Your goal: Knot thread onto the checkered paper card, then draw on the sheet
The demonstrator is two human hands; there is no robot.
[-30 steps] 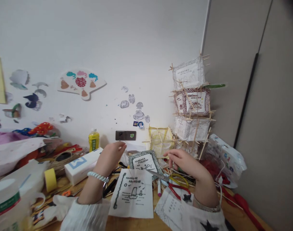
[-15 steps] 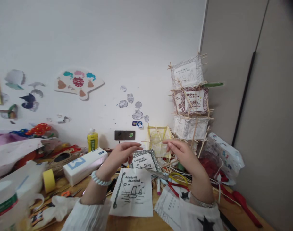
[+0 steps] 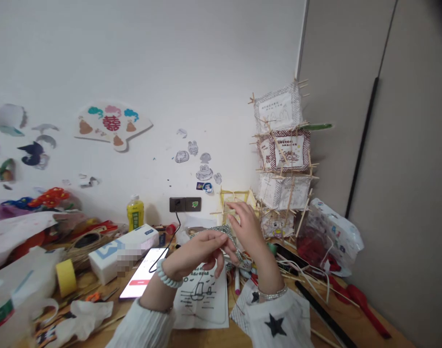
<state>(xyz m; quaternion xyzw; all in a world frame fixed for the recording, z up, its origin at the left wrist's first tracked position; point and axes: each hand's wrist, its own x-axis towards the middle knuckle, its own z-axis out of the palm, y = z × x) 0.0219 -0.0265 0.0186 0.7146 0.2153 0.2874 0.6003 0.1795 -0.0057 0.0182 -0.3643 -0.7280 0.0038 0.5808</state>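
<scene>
My left hand (image 3: pixel 210 249) is raised above the table with thumb and forefinger pressed together and the other fingers hanging bent. A thin dark thread (image 3: pixel 202 273) seems to run from it down across a white sheet with an ink drawing of a sailing boat (image 3: pixel 201 309). Close by and slightly higher, my right hand (image 3: pixel 244 224) has its fingers stretched forward and the thumb apart, with nothing visible in it. Behind both hands lies a piece with a dark checked border (image 3: pixel 224 229), partly covered. A second drawn sheet (image 3: pixel 243 302) is under my right sleeve.
A stick-and-paper lantern tower (image 3: pixel 286 150) stands at the back right, beside a yellow stick frame (image 3: pixel 239 195). Left are a lit phone (image 3: pixel 143 275) on a cable, a white box (image 3: pixel 115 253), yellow tape (image 3: pixel 66 279) and a bottle (image 3: pixel 135 212). Markers, cords and a red ribbon (image 3: pixel 368 309) lie right.
My hands have come together: the left moved right and lower, the right moved left. The phone has come into sight, while the scissors are now mostly hidden. The view has shifted slightly.
</scene>
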